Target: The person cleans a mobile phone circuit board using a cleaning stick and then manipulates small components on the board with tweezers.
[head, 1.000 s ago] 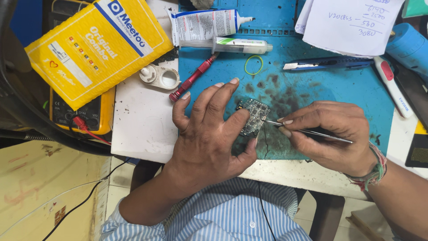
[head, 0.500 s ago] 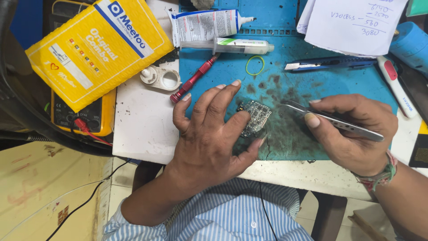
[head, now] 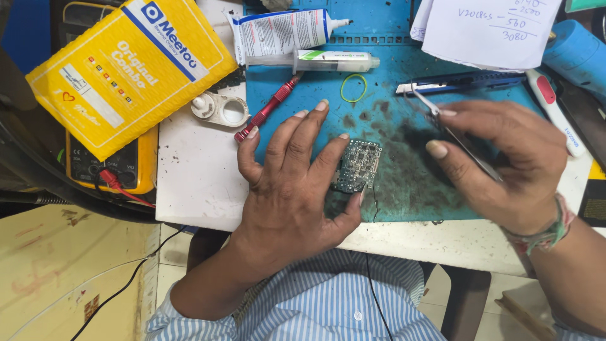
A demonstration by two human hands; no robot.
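On the blue mat [head: 303, 82], left hand [head: 287, 189] fingers spread, steadying circuit board [head: 357, 165]; right hand [head: 505, 164] fingers pinching tweezers [head: 457, 139].

Our left hand [head: 287, 189] lies palm down at the centre of the frame, fingers spread and pointing toward the top, thumb stretched right. Our right hand [head: 505, 167] hovers at the right, fingers curled in a pinch, forearm running off the lower right corner.

Tweezers [head: 456, 136] blurred, rear hidden in right hand [head: 505, 164]; paper [head: 486, 28] cut off.
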